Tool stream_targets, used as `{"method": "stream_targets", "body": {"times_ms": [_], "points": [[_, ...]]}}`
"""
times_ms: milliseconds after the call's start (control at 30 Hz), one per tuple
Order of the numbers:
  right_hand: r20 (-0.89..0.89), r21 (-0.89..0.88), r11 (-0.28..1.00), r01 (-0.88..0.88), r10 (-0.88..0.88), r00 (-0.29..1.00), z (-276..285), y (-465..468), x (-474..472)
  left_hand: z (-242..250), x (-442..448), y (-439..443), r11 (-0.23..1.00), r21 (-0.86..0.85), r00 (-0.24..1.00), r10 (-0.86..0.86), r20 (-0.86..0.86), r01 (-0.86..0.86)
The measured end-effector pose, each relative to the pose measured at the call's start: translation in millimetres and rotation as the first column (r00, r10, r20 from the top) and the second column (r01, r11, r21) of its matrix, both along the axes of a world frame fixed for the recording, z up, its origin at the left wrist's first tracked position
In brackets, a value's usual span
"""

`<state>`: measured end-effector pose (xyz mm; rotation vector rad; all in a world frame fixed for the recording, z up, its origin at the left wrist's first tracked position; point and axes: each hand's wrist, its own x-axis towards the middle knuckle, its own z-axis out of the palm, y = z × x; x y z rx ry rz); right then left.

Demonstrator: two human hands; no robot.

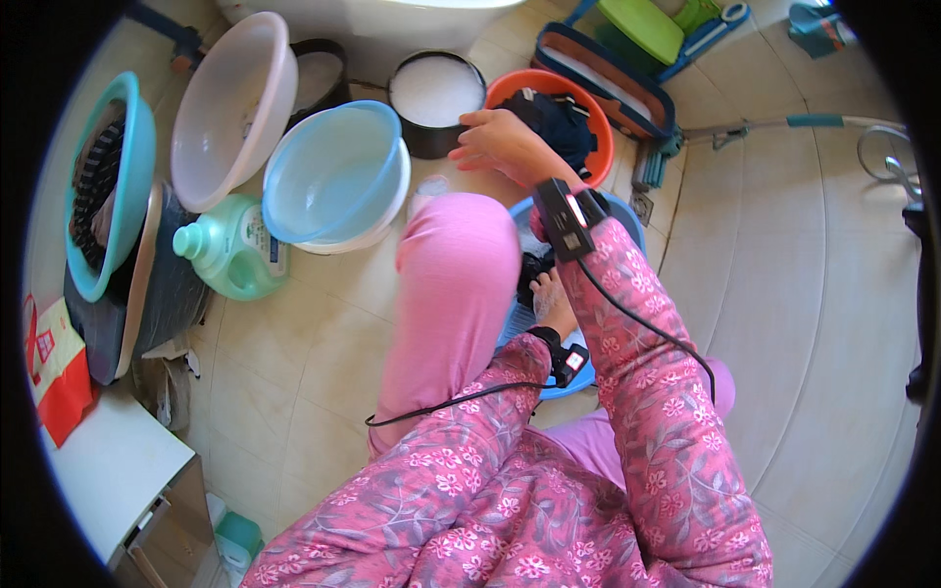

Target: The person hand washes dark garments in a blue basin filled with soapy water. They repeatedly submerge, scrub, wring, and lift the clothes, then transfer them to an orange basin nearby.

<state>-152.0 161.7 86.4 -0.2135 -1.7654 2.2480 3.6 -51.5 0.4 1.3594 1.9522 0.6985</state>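
Observation:
My left hand (553,300), wet with suds, reaches into a blue plastic basin (621,209) between my knees. Its fingers curl onto a black cloth (535,270) there, beside the ridged blue surface of a washboard (519,320). My right hand (496,143) is raised beyond that basin, fingers apart and holding nothing. Its fingertips appear over the edge of a black bucket (425,140) with white foam (435,90) on top. Just behind this hand, an orange basin (604,143) holds dark clothes (551,121). My right forearm hides part of the blue basin.
Pale blue and white nested basins (334,173), a pink basin (220,110) and a green detergent jug (239,250) stand on the left. A turquoise basin (132,198) there holds clothes. A mop bucket (603,81) stands at the back, and a shower hose (816,121) runs along the right.

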Motion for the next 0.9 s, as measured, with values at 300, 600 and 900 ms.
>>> {"method": "stream_targets", "body": {"times_ms": [300,600,900], "points": [[0.632,0.608,0.438,0.661,-0.772,-0.069,-72.1,-118.7,313.8,-10.8,-19.6,20.3,0.980,-0.190,0.978,-0.087,-0.191,0.050],[0.647,0.744,0.561,0.363,-0.739,-0.186,-133.9,-149.6,234.1,-11.0,-28.1,49.8,0.924,-0.264,0.877,-0.355,-0.324,0.277],[0.835,0.510,0.804,0.305,-0.548,0.049,-136.8,-149.7,250.8,-47.7,-25.0,39.9,0.906,-0.110,0.852,-0.421,-0.310,0.408]]}}
